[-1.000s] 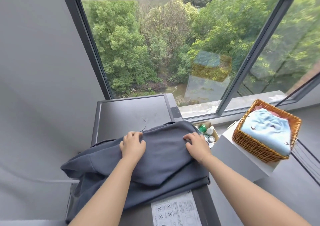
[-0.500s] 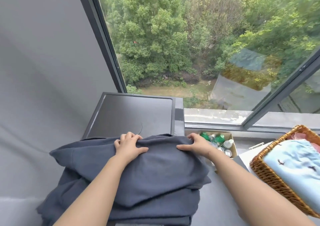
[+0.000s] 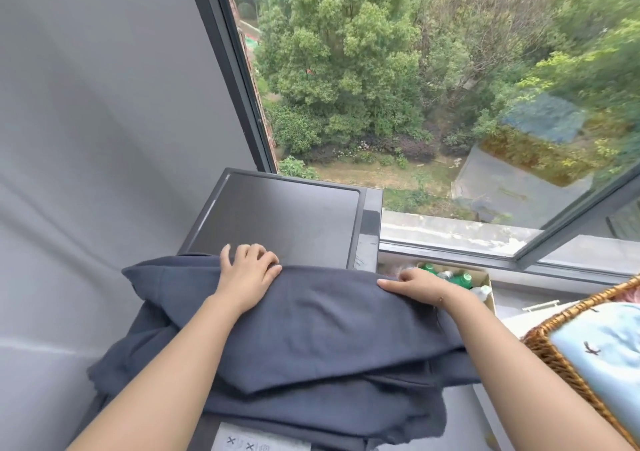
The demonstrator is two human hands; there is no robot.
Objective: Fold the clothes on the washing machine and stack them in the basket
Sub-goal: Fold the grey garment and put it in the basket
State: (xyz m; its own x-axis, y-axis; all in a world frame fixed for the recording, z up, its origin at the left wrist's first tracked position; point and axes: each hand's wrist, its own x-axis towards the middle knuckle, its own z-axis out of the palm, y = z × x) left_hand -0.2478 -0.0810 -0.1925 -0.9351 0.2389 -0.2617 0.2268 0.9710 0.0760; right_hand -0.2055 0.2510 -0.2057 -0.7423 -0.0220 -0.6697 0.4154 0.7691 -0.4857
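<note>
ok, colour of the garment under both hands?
Dark slate blue-grey, plain, no print: the garment on the washing machine, clearest in the head view.

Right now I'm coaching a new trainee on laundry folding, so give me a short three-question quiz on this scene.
1. True or false: both hands, the left hand and the right hand, are on the dark blue garment.
2. Multiple choice: what lies on top in the wicker basket? A) a light blue folded cloth B) a white towel C) nothing
3. Fill in: the garment lies on top of the ____.

Key:
1. True.
2. A, the light blue folded cloth.
3. Washing machine.
</note>
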